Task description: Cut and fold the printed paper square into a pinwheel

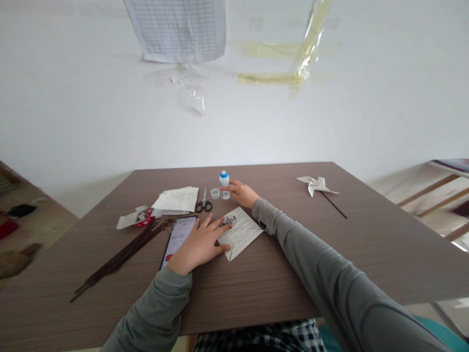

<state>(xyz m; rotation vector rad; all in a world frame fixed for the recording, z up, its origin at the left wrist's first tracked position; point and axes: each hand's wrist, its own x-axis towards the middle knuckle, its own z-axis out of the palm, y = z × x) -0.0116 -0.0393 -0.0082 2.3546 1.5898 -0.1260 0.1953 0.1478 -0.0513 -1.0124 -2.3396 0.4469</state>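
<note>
My left hand (200, 244) lies palm down with its fingers spread. Its fingertips rest on a folded square of printed paper (244, 234) that has diagonal creases. Beyond the paper, my right hand (242, 192) has its fingers around a small glue bottle (224, 194) with a blue top, which stands upright on the table. One finger crosses the bottle's front; the contact behind is hidden. A clear cap (215, 194) sits just left of the bottle. Black-handled scissors (203, 204) lie left of the cap. Partly under my left hand is a phone (179, 238) with a timer on its screen.
A stack of printed paper sheets (176, 200) lies at the back left. Nearby are an opened small red-and-white box (142, 217) and several thin dark sticks (117, 256). A paper pinwheel (317, 185) on a stick lies at the right. The table (366, 259) meets the wall behind.
</note>
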